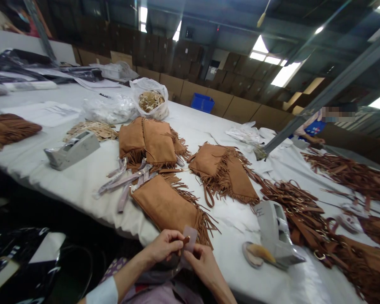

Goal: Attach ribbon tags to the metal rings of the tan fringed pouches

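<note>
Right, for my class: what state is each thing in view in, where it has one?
Left hand, closed on a brown strip
Right hand, pinching a pale strip
Nearest fringed pouch, lying flat
Plastic bag, open, tan pieces inside
Left tape dispenser, upright
Brown straps, heaped
White papers, lying flat

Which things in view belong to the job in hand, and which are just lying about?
Likely in the job:
pale strip, pinched by the right hand
small brown piece, in the left hand
nearest fringed pouch, just beyond the hands
pale-wrapped straps, beside that pouch

Probably lying about:
blue bin, far side
white papers, far left
crumpled clear plastic
</note>
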The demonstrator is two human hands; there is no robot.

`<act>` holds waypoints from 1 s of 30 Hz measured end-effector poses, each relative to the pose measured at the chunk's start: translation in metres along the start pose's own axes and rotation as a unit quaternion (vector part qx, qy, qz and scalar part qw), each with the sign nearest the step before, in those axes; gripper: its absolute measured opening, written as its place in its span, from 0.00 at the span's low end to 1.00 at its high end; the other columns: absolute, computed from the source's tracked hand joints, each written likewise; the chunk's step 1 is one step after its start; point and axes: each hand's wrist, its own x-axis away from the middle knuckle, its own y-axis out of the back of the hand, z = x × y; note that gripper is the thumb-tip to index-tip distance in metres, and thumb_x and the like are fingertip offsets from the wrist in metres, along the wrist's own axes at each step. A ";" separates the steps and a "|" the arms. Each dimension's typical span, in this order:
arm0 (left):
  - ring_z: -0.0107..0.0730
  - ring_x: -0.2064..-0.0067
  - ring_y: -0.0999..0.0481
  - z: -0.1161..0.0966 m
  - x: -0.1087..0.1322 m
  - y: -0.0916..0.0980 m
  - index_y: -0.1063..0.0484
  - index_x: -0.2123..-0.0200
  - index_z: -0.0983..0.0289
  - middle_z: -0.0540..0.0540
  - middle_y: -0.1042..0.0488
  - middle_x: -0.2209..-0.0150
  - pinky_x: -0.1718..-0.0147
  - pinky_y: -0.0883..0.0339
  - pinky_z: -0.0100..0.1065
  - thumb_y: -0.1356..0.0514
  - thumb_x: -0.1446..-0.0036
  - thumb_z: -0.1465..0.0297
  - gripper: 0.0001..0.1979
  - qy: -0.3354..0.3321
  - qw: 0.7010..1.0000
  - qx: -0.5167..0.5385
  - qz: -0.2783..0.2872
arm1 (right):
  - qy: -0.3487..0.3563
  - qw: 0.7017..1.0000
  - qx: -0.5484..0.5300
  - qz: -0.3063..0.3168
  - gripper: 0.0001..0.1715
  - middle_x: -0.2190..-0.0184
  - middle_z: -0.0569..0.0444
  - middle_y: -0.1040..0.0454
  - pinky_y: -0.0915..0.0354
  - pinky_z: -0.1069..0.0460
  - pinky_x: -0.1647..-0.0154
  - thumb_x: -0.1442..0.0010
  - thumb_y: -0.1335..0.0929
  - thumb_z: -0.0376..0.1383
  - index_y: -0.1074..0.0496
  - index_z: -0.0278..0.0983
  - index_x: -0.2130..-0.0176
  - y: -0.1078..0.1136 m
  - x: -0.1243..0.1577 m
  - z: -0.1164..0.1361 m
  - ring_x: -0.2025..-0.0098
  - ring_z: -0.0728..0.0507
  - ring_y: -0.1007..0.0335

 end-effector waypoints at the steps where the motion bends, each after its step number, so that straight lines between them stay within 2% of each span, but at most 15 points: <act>1: 0.15 0.87 0.45 0.000 0.000 0.000 0.29 0.68 0.67 0.46 0.31 0.80 0.88 0.55 0.24 0.36 0.52 0.53 0.21 -0.001 1.000 -0.001 0.000 | 0.000 1.000 0.015 -0.011 0.17 0.77 0.53 0.25 0.42 0.54 0.73 0.50 0.30 0.44 0.21 0.31 0.72 -0.001 -0.002 -0.002 0.73 0.46 0.35; 6: 0.16 0.86 0.44 -0.001 -0.001 0.003 0.29 0.67 0.67 0.47 0.31 0.80 0.88 0.53 0.23 0.36 0.52 0.53 0.21 -0.003 0.999 0.036 -0.003 | -0.044 0.994 0.064 -0.071 0.22 0.86 0.57 0.36 0.54 0.55 0.80 0.55 0.26 0.47 0.27 0.30 0.82 -0.005 -0.005 -0.012 0.80 0.51 0.48; 8: 0.16 0.86 0.43 -0.001 -0.002 0.004 0.29 0.68 0.68 0.47 0.30 0.79 0.88 0.53 0.23 0.36 0.52 0.53 0.21 0.000 0.999 0.045 0.000 | -0.033 0.998 0.034 -0.052 0.24 0.84 0.57 0.34 0.52 0.55 0.79 0.53 0.27 0.49 0.25 0.30 0.80 -0.005 -0.003 -0.010 0.79 0.51 0.46; 10: 0.16 0.87 0.44 -0.002 -0.002 0.004 0.29 0.68 0.68 0.47 0.30 0.79 0.88 0.54 0.23 0.35 0.52 0.54 0.21 0.003 0.999 0.048 0.002 | -0.012 1.000 -0.024 -0.005 0.22 0.79 0.55 0.29 0.47 0.55 0.76 0.50 0.29 0.49 0.23 0.31 0.75 -0.005 0.000 -0.006 0.76 0.49 0.41; 12: 0.16 0.87 0.44 -0.002 -0.002 0.004 0.29 0.68 0.68 0.48 0.29 0.80 0.88 0.54 0.23 0.35 0.52 0.54 0.21 0.001 0.999 0.052 -0.001 | -0.011 0.997 -0.074 0.020 0.21 0.76 0.54 0.27 0.44 0.55 0.73 0.52 0.27 0.48 0.21 0.31 0.72 -0.005 0.001 -0.006 0.73 0.47 0.37; 13: 0.16 0.87 0.44 -0.002 -0.002 0.003 0.29 0.68 0.67 0.48 0.29 0.79 0.88 0.54 0.23 0.35 0.52 0.54 0.21 -0.002 0.999 0.054 -0.003 | -0.025 0.995 -0.095 0.013 0.20 0.77 0.54 0.27 0.44 0.55 0.73 0.54 0.26 0.48 0.21 0.31 0.73 -0.005 0.001 -0.007 0.74 0.47 0.37; 16: 0.17 0.86 0.43 -0.001 -0.001 0.001 0.29 0.68 0.67 0.48 0.29 0.79 0.88 0.53 0.23 0.36 0.52 0.53 0.21 -0.014 0.999 0.049 -0.019 | -0.093 0.975 -0.191 -0.072 0.22 0.82 0.56 0.29 0.47 0.56 0.78 0.58 0.23 0.48 0.23 0.31 0.75 -0.003 -0.002 -0.013 0.79 0.51 0.42; 19: 0.17 0.87 0.45 0.000 -0.001 -0.004 0.28 0.67 0.67 0.48 0.29 0.80 0.88 0.55 0.24 0.37 0.52 0.52 0.22 -0.015 0.999 0.025 -0.046 | -0.136 0.919 -0.327 -0.171 0.22 0.82 0.58 0.30 0.45 0.57 0.79 0.62 0.22 0.48 0.26 0.34 0.76 0.001 -0.007 -0.015 0.79 0.51 0.39; 22: 0.19 0.87 0.44 0.002 -0.002 -0.008 0.28 0.70 0.67 0.48 0.30 0.81 0.88 0.54 0.25 0.38 0.51 0.51 0.22 -0.022 0.997 0.002 -0.072 | -0.154 0.884 -0.390 -0.204 0.22 0.79 0.57 0.27 0.39 0.57 0.75 0.65 0.21 0.46 0.29 0.36 0.76 0.003 -0.011 -0.010 0.75 0.50 0.34; 26: 0.24 0.80 0.35 0.006 -0.003 -0.011 0.27 0.74 0.67 0.50 0.29 0.80 0.80 0.43 0.27 0.39 0.49 0.55 0.19 -0.067 0.995 -0.012 -0.076 | -0.145 0.885 -0.392 -0.208 0.22 0.78 0.57 0.27 0.38 0.56 0.74 0.64 0.21 0.46 0.30 0.36 0.76 0.001 -0.012 -0.002 0.74 0.49 0.33; 30: 0.26 0.78 0.34 0.006 -0.002 -0.011 0.26 0.74 0.68 0.50 0.29 0.79 0.76 0.41 0.28 0.41 0.46 0.59 0.16 -0.084 0.992 -0.042 -0.080 | -0.125 0.904 -0.358 -0.195 0.22 0.77 0.55 0.26 0.37 0.54 0.73 0.61 0.22 0.48 0.29 0.36 0.75 -0.002 -0.012 0.002 0.74 0.48 0.33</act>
